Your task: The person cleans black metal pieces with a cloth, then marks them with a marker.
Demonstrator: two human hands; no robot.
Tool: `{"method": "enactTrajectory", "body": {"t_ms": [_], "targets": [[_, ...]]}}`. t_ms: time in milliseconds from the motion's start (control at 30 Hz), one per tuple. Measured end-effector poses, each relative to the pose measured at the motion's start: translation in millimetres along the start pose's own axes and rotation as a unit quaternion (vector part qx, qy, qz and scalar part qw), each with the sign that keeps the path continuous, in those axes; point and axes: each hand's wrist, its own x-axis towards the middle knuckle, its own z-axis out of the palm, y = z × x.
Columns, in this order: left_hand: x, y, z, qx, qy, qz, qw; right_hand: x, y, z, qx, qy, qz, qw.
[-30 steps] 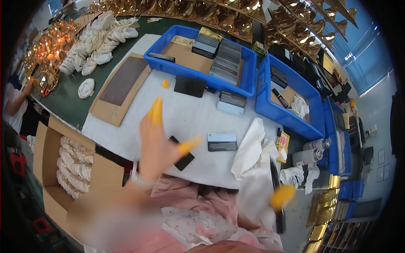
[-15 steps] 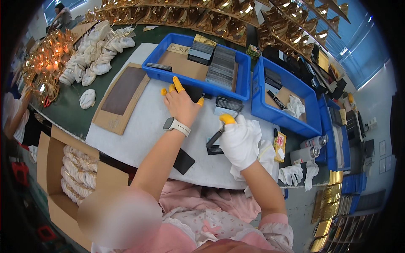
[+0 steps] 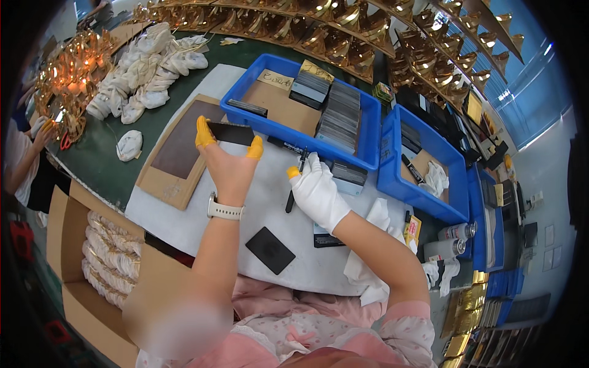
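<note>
My left hand (image 3: 230, 162), with yellow finger cots and a watch at the wrist, grips a thin black plate (image 3: 231, 133) by its ends, in front of the large blue tray (image 3: 270, 127). In a white glove, my right hand (image 3: 318, 191) holds a black marker pen (image 3: 289, 201) to the right of that plate. Another black plate (image 3: 270, 250) lies flat on the white cloth below my hands. Beside my right hand is a stack of plates (image 3: 348, 176), partly hidden. One more dark plate (image 3: 327, 238) lies near my right forearm.
Rows of plates (image 3: 340, 116) fill part of the large tray. A second blue tray (image 3: 423, 195) stands right, a brown board (image 3: 187, 144) left. Spray cans (image 3: 445, 248) and white cloths are at the right edge. Gold reflectors line the back; a carton (image 3: 92, 300) stands lower left.
My left hand has moved left and now holds a black plate raised between its fingers. My right hand has come left and slightly up toward it, still with the marker pen.
</note>
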Motion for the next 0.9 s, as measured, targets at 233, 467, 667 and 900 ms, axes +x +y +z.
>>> {"method": "enactTrajectory", "body": {"t_ms": [233, 467, 667, 900], "targets": [[1.5, 2.3, -2.1, -0.058, -0.016, -0.017, 0.998, 15.3, 5.5, -10.3, 0.151, -0.053, -0.032, 0.987], [0.7, 2.7, 1.1, -0.071, -0.007, -0.011, 0.997, 11.8, 13.4, 10.1, 0.128, 0.011, -0.003, 0.992], [-7.3, 6.3, 9.3, -0.079, -0.034, -0.018, 0.996, -2.2, 13.1, -34.3, 0.148, -0.102, 0.032, 0.983], [-40.0, 31.3, 27.8, -0.068, -0.196, 0.021, 0.978, -99.2, 17.4, -107.9, 0.274, 0.042, 0.341, 0.898]]}}
